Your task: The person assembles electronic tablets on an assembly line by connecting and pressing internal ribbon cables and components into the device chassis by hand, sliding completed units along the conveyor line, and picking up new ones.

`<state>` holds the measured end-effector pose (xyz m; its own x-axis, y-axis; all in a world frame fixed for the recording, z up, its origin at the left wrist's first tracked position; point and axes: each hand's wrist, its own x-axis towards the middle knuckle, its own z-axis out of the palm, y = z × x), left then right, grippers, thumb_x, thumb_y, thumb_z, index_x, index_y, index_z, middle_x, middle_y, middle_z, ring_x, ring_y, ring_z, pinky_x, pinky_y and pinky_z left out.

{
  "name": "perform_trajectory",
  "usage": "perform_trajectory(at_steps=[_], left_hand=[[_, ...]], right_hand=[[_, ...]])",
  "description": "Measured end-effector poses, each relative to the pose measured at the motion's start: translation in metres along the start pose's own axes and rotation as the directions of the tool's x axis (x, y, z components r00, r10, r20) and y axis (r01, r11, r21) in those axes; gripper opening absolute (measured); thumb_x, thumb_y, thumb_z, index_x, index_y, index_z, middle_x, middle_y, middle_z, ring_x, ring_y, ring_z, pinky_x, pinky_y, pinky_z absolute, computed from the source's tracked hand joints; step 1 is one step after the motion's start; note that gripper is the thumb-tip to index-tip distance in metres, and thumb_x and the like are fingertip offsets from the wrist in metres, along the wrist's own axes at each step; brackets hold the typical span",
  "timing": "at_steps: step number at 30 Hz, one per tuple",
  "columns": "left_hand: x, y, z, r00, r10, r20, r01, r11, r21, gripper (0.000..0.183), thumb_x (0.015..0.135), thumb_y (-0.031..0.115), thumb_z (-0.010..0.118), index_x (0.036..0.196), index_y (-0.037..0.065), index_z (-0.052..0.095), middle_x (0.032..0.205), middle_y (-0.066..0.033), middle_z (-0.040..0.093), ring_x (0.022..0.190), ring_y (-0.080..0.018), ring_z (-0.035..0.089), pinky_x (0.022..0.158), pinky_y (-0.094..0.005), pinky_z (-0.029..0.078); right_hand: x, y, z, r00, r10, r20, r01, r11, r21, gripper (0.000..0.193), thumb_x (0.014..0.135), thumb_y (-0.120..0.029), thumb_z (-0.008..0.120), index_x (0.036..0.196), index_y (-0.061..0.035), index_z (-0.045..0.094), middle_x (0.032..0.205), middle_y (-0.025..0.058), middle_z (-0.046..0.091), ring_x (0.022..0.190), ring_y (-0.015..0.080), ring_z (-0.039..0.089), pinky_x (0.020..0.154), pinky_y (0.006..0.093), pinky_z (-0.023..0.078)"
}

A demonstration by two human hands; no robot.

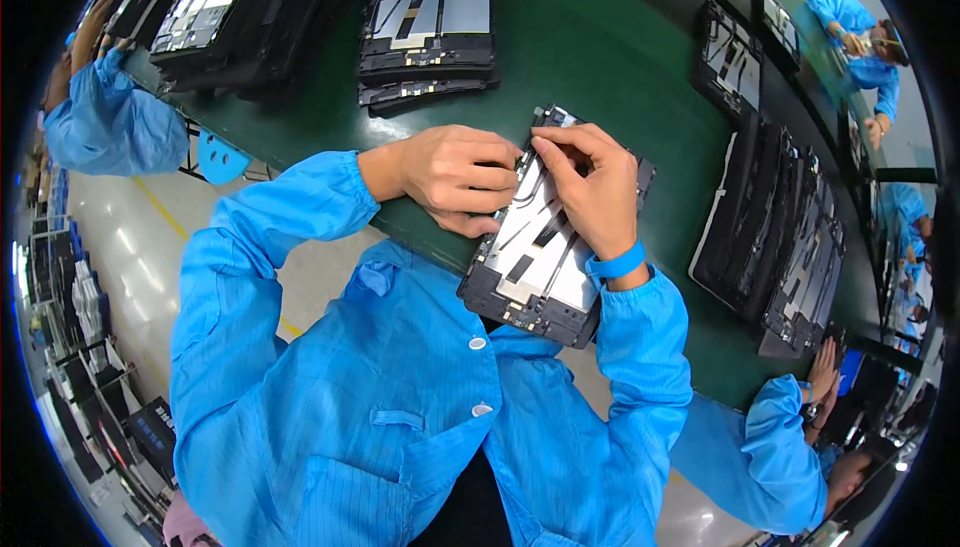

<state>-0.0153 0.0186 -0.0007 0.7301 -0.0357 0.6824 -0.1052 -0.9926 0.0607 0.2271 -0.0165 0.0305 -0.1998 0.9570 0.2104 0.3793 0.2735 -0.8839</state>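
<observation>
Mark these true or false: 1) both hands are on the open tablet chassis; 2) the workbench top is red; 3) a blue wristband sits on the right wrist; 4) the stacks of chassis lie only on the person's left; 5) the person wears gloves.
1) True: the left hand and right hand both press on the open tablet chassis, fingertips meeting near its upper edge.
2) False: the workbench is green.
3) True: a blue wristband circles the right wrist.
4) False: chassis stacks lie ahead and to the right too.
5) False: both hands are bare.
</observation>
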Motion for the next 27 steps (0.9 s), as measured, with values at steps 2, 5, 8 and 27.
perform_trajectory(at_steps=[2,5,8,27], left_hand=[[0.002,-0.004,-0.004,1.000,-0.013,0.019,0.013,1.000,0.015,0.034,0.094,0.027,0.079,0.101,-0.006,0.076,0.099,-0.0174,0.073,0.090,-0.0366,0.073,0.091,-0.0536,0.068],[0.001,-0.012,-0.003,0.999,-0.005,0.035,0.003,0.999,0.053,0.042,0.097,0.036,0.079,0.103,-0.006,0.076,0.097,-0.0171,0.072,0.090,-0.0372,0.073,0.089,-0.0525,0.068],[0.003,-0.017,-0.004,0.999,0.000,0.043,-0.003,0.998,0.070,0.044,0.097,0.038,0.079,0.103,-0.006,0.076,0.098,-0.0171,0.072,0.091,-0.0373,0.073,0.089,-0.0514,0.068],[0.006,0.009,0.000,0.920,-0.391,0.040,0.383,0.915,0.128,0.058,0.094,0.048,0.075,0.118,-0.005,0.075,0.110,-0.0184,0.074,0.095,-0.0362,0.071,0.074,-0.0459,0.060]], right_hand=[[0.001,0.003,0.002,0.999,0.038,-0.016,-0.038,0.998,0.053,0.015,0.095,-0.009,0.084,0.110,-0.0034,0.087,0.093,0.0107,0.079,0.076,0.0155,0.070,0.069,0.0301,0.055],[0.002,0.005,0.003,0.997,0.062,-0.035,-0.058,0.992,0.109,0.015,0.096,-0.010,0.084,0.109,-0.0032,0.087,0.097,0.0108,0.081,0.078,0.0154,0.073,0.071,0.0295,0.056],[0.003,0.009,0.001,0.997,0.066,-0.040,-0.061,0.992,0.109,0.014,0.096,-0.010,0.084,0.108,-0.0028,0.087,0.098,0.0108,0.081,0.080,0.0154,0.074,0.073,0.0289,0.057],[0.008,0.007,0.002,0.993,0.101,-0.056,-0.095,0.989,0.111,0.007,0.095,0.001,0.080,0.098,0.0070,0.079,0.111,0.0133,0.077,0.079,0.0140,0.076,0.071,0.0272,0.061]])
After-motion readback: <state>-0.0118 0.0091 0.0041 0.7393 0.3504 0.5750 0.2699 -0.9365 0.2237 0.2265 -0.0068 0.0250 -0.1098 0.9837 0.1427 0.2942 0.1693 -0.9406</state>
